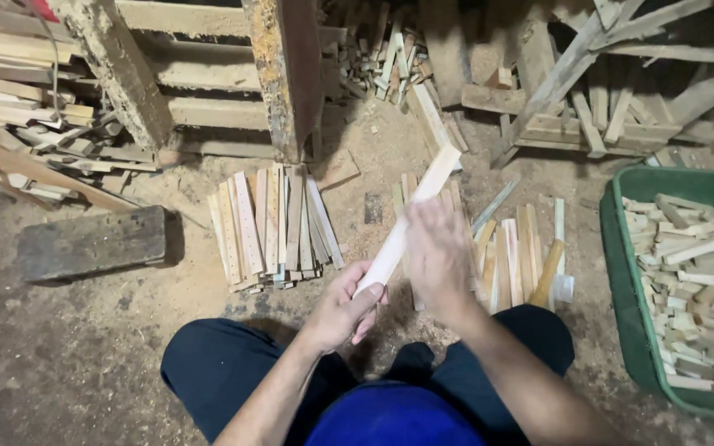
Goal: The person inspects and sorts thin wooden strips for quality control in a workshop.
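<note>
My left hand (342, 310) grips the near end of a long pale wooden slat (421, 202), which slants up and to the right. My right hand (440, 258) lies over the middle of the slat, blurred; whether it holds something against the wood I cannot tell. Both hands are above my knees in dark trousers. On the sawdust floor just beyond lie two groups of slats: a stack to the left (273, 227) and a looser row to the right (516, 258).
A green tub (618, 248) full of short wood offcuts stands at the right. A dark wooden block (92, 244) lies on the floor at the left. Rusty posts (284, 74), pallets and piles of scrap wood fill the back.
</note>
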